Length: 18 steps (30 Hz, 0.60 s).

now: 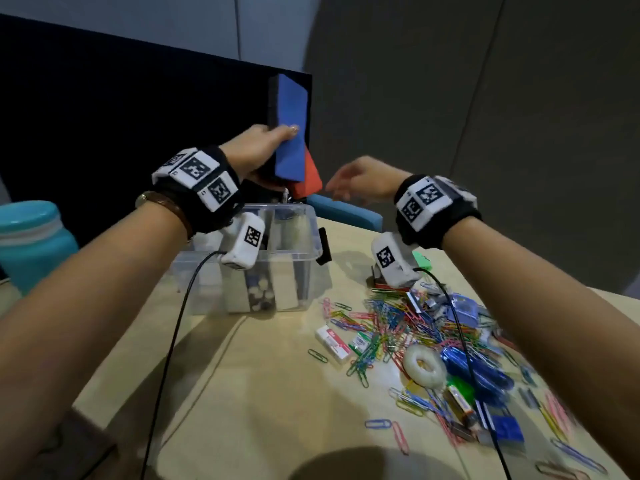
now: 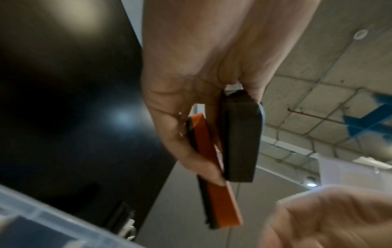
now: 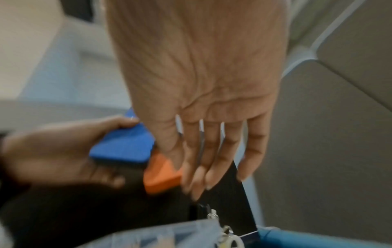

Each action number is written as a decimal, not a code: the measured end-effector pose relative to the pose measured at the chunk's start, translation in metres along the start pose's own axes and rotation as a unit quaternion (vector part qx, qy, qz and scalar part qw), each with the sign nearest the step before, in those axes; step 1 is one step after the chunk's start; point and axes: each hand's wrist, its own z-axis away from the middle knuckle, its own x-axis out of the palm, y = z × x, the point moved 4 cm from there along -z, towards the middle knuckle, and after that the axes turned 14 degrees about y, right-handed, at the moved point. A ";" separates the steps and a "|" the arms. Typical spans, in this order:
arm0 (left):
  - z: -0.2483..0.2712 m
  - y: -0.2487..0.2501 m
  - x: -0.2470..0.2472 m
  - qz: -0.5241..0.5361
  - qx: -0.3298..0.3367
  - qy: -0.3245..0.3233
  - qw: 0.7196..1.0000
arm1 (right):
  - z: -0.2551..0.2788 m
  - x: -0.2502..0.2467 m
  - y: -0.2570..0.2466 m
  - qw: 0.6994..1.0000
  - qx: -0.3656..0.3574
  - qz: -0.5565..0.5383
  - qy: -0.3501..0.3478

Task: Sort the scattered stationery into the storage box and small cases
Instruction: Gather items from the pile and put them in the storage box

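My left hand (image 1: 263, 150) grips two flat cases above the clear storage box (image 1: 298, 251): a blue case (image 1: 289, 129) in front and an orange case (image 1: 306, 180) behind it. The left wrist view shows the orange case (image 2: 214, 167) pinched beside a dark-edged case (image 2: 240, 139). My right hand (image 1: 360, 181) hovers just right of the cases, fingers straight and holding nothing. The right wrist view has its fingers (image 3: 203, 164) beside the blue case (image 3: 123, 146) and the orange case (image 3: 162, 174). Coloured paper clips (image 1: 391, 327) lie scattered on the table.
A tape roll (image 1: 425, 366), a white eraser box (image 1: 334, 341), a blue case (image 1: 476, 370) and a battery lie among the clips at the right. A teal jar (image 1: 33, 240) stands at the left edge. A black panel (image 1: 104, 116) and a blue chair (image 1: 346, 211) stand behind the table.
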 end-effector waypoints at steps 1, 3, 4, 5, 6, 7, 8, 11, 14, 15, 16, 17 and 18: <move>-0.003 -0.007 -0.006 0.005 -0.004 0.002 1.000 | -0.002 0.010 -0.005 0.996 -0.043 0.076 -0.036; -0.009 -0.017 -0.016 0.017 0.001 0.020 1.000 | -0.007 0.025 -0.016 0.973 -0.117 0.188 -0.059; -0.011 -0.020 -0.020 0.024 0.008 0.031 0.999 | -0.011 0.031 -0.021 0.966 -0.138 0.208 -0.063; -0.014 -0.021 -0.023 0.031 0.014 0.042 0.999 | -0.016 0.036 -0.025 0.962 -0.153 0.216 -0.072; -0.016 -0.022 -0.026 0.035 0.020 0.051 0.998 | -0.019 0.041 -0.028 0.956 -0.162 0.226 -0.088; -0.018 -0.021 -0.029 0.035 0.026 0.056 0.997 | -0.023 0.047 -0.030 0.949 -0.174 0.239 -0.107; -0.020 -0.020 -0.030 0.028 0.035 0.058 0.997 | -0.026 0.053 -0.031 0.942 -0.186 0.251 -0.125; -0.025 -0.014 -0.034 -0.032 0.076 0.044 0.996 | -0.030 0.071 -0.033 0.925 -0.210 0.267 -0.172; -0.030 -0.013 -0.038 -0.051 0.089 0.022 0.994 | -0.028 0.089 -0.034 0.903 -0.230 0.278 -0.235; -0.031 -0.012 -0.039 -0.050 0.090 0.018 0.995 | -0.025 0.097 -0.034 0.892 -0.238 0.280 -0.263; -0.032 -0.010 -0.040 -0.045 0.090 0.015 0.995 | -0.023 0.104 -0.033 0.883 -0.234 0.285 -0.289; -0.032 -0.008 -0.041 -0.038 0.091 0.013 0.995 | -0.020 0.111 -0.031 0.879 -0.222 0.279 -0.317; -0.032 -0.005 -0.042 -0.031 0.090 0.013 0.995 | -0.016 0.116 -0.032 0.878 -0.202 0.266 -0.342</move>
